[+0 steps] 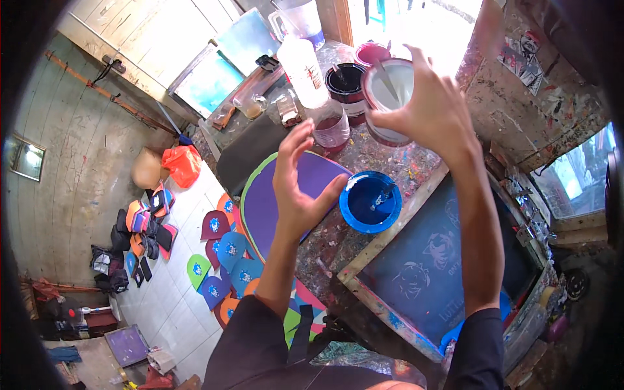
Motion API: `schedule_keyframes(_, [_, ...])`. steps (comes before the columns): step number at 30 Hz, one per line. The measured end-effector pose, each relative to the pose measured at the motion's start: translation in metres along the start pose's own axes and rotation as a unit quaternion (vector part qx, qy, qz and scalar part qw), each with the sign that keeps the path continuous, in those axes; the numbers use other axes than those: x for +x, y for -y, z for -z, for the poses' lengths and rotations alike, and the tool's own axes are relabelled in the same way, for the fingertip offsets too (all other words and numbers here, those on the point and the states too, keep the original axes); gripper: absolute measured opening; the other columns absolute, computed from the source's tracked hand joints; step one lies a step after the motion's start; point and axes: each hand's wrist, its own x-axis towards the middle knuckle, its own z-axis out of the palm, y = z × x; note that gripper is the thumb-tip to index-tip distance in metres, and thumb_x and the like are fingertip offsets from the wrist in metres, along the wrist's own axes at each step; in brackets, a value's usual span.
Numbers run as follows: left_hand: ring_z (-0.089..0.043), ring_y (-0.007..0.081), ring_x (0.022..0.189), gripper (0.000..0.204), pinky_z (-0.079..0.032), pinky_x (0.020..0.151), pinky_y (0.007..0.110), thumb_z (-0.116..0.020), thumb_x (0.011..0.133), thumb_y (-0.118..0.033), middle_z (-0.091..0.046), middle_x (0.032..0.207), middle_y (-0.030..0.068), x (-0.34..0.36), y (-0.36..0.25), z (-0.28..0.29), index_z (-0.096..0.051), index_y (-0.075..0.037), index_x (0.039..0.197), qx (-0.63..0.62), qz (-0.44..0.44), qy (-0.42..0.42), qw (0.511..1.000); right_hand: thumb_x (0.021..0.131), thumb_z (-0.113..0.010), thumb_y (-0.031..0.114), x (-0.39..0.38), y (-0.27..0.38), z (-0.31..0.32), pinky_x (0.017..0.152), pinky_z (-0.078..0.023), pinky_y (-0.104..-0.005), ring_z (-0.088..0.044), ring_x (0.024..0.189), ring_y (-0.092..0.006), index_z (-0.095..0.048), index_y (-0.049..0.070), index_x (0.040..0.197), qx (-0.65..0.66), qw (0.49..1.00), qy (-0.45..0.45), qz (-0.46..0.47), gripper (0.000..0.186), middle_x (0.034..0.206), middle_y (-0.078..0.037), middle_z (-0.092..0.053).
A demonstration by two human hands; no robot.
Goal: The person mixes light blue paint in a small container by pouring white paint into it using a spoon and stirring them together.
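Observation:
My right hand (432, 107) is wrapped around a paint can (395, 79) with a whitish inside and a stirring stick standing in it. The can is tilted a little above the stained worktable. My left hand (299, 188) hovers with thumb and fingers spread, holding nothing, over a large purple rounded sheet with a green edge (263, 195). Between my two arms stands a blue tub (342, 209) with dark blue paint and a tool inside. A clear plastic cup (332, 133) with reddish contents is just beyond my left fingertips.
A wood-framed printing screen (383, 257) lies on the right, under my right forearm. A dark paint can (348, 97), a pink paint pot (372, 53) and a white jug (302, 71) line the back. Printed cap pieces (231, 250) cover the left side.

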Motion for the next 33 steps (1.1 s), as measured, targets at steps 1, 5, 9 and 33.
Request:
schedule_keyframes(1, [-0.053, 0.0326, 0.141, 0.097, -0.044, 0.115, 0.045, -0.095, 0.073, -0.033, -0.051, 0.154, 0.0208, 0.014, -0.009, -0.002, -0.047, -0.001, 0.150, 0.038, -0.031, 0.008, 0.999, 0.060, -0.091, 0.043, 0.003, 0.016, 0.015, 0.091, -0.061, -0.0466, -0.077, 0.098, -0.0413, -0.051, -0.004, 0.146, 0.027, 0.999, -0.007, 0.024, 0.106, 0.106, -0.026, -0.077])
schedule_keyframes(5, [-0.057, 0.0330, 0.136, 0.109, -0.049, 0.111, 0.043, -0.101, 0.060, -0.037, -0.053, 0.150, 0.0211, 0.047, -0.046, -0.018, -0.048, 0.001, 0.148, 0.109, -0.064, 0.001, 0.992, 0.064, -0.089, 0.044, 0.004, 0.087, 0.069, 0.087, -0.061, -0.0477, -0.077, 0.094, -0.0412, -0.060, -0.001, 0.137, 0.114, 0.991, 0.021, 0.069, 0.091, 0.103, -0.024, -0.077])
schedule_keyframes(9, [-0.063, 0.0313, 0.127, 0.117, -0.053, 0.105, 0.044, -0.104, 0.054, -0.038, -0.058, 0.140, 0.0197, 0.038, -0.055, -0.003, -0.045, 0.002, 0.147, 0.206, -0.006, -0.021, 0.978, 0.076, -0.083, 0.049, -0.011, 0.100, 0.042, 0.094, -0.058, -0.0493, -0.073, 0.100, -0.0481, -0.064, -0.007, 0.132, 0.086, 0.990, -0.032, 0.110, 0.082, 0.117, -0.031, -0.071])
schedule_keyframes(33, [-0.066, 0.0357, 0.126, 0.124, -0.054, 0.106, 0.045, -0.106, 0.051, -0.038, -0.063, 0.140, 0.0201, 0.000, -0.012, 0.024, -0.042, 0.000, 0.150, 0.184, -0.148, -0.043, 0.971, 0.087, -0.082, 0.010, -0.029, 0.060, 0.011, 0.077, -0.059, -0.0403, -0.073, 0.083, -0.0291, -0.081, 0.002, 0.099, 0.327, 0.887, 0.106, 0.307, 0.014, 0.092, -0.014, -0.073])
